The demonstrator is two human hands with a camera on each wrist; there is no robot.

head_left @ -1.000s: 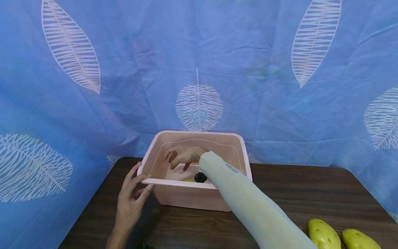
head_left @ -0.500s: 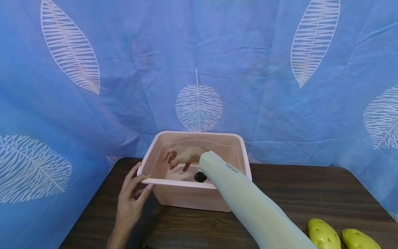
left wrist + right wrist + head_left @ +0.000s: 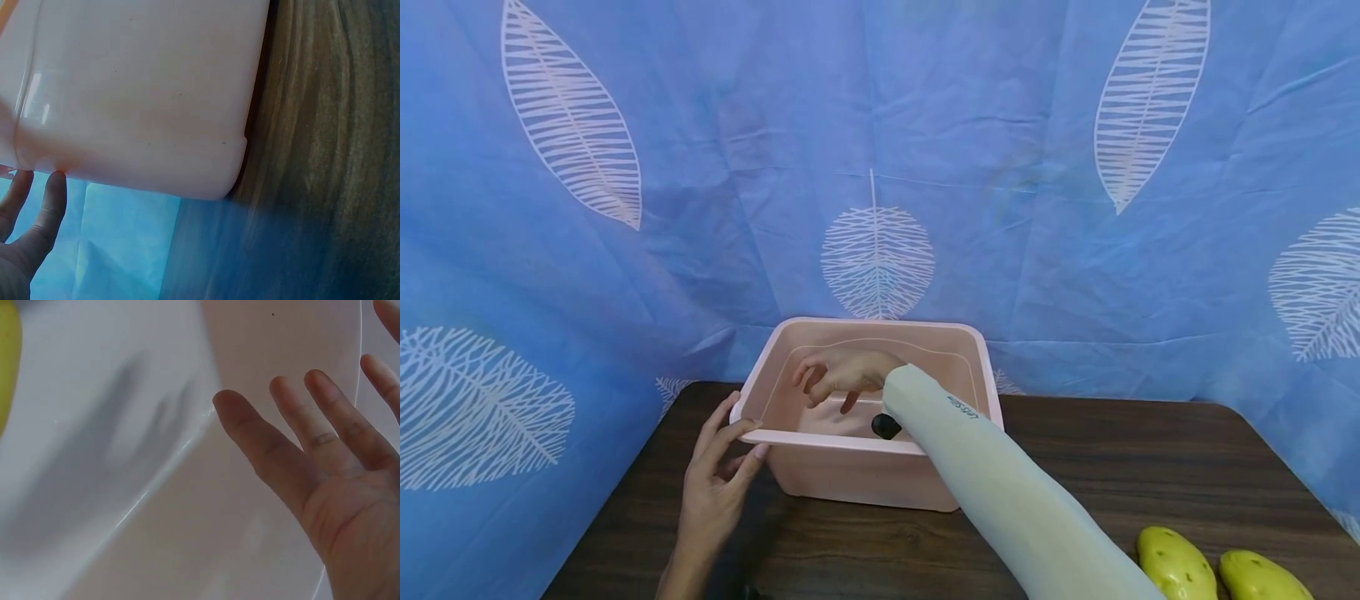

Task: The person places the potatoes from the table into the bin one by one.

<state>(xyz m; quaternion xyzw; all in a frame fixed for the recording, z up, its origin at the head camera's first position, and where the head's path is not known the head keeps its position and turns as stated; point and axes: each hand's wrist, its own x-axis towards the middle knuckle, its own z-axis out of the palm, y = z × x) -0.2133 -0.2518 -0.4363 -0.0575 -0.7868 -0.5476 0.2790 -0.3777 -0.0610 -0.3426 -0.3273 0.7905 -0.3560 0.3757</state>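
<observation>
A pink plastic tub (image 3: 865, 471) stands on the dark wooden table. My left hand (image 3: 715, 483) holds its near-left corner, fingers over the rim and thumb against the front wall just under it. In the left wrist view, fingertips of the left hand (image 3: 31, 231) touch the tub wall (image 3: 137, 94). My right hand (image 3: 846, 375) hangs inside the tub, fingers spread and loosely bent, holding nothing. Its palm shows in the right wrist view, with the right hand (image 3: 337, 469) clear of the tub floor. A smooth yellow thing (image 3: 7, 362) lies in the tub, mostly cut off by the frame.
Two yellow-green, dimpled, potato-shaped things (image 3: 1176, 562) lie at the table's near right. A small black round object (image 3: 886, 426) shows beneath the pale right sleeve (image 3: 992, 467). Behind the tub hangs a blue cloth (image 3: 1000, 250) with white leaf prints. The wooden table (image 3: 1112, 450) extends rightward.
The yellow sliver seen inside the tub a second ago is no longer visible in the head view. Both hands stay nearly in place; the head view has shifted slightly.
</observation>
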